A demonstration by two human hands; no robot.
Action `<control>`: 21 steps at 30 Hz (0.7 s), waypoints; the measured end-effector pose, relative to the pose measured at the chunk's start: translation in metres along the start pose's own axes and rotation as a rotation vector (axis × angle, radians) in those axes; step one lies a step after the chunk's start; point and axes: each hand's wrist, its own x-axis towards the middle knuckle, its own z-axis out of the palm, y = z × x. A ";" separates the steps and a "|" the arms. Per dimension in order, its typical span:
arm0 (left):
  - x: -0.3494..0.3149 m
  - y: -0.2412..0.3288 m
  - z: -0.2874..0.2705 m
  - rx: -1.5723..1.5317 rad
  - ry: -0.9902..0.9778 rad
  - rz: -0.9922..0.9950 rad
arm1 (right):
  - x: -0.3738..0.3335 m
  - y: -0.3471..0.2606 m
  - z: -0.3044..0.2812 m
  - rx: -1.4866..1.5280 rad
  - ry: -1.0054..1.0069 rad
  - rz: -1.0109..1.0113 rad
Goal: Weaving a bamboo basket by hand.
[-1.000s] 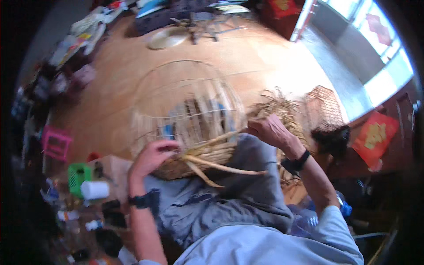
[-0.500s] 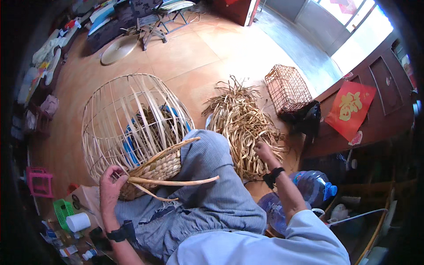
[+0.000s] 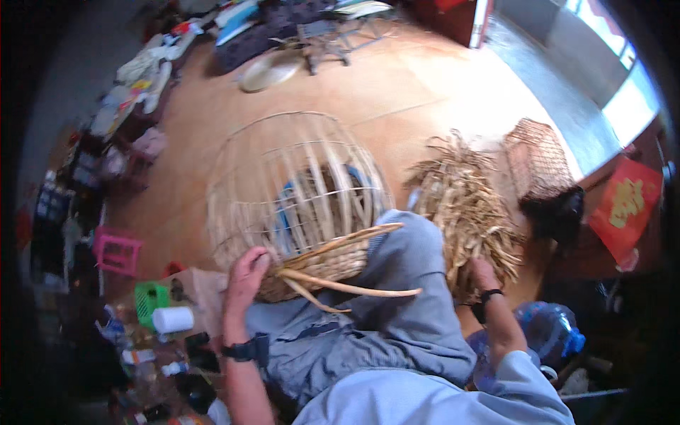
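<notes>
Half-woven basket (image 3: 343,263) | left hand (image 3: 246,275) beside it | right hand (image 3: 483,273) at dried strips (image 3: 464,205) | hands' grip: cannot tell

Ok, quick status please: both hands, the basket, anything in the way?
Left hand at the basket, right hand at the pile of dried strips, grips unclear. Basket only partly woven. Loose strips jut over the lap.

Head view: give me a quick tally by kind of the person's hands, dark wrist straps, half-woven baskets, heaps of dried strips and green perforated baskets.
Hands: 2 (left hand, right hand)
Dark wrist straps: 2
Half-woven basket: 1
Heap of dried strips: 1
Green perforated basket: 1
Total: 7
</notes>
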 end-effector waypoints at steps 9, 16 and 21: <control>-0.006 0.022 -0.002 -0.114 -0.053 0.031 | 0.020 -0.024 -0.054 -0.292 0.015 -0.087; -0.004 0.013 -0.005 -0.047 -0.065 0.031 | 0.019 -0.142 -0.130 0.303 0.390 -0.279; 0.002 0.009 0.005 -0.069 -0.037 0.025 | 0.011 -0.229 -0.184 0.422 0.341 -0.267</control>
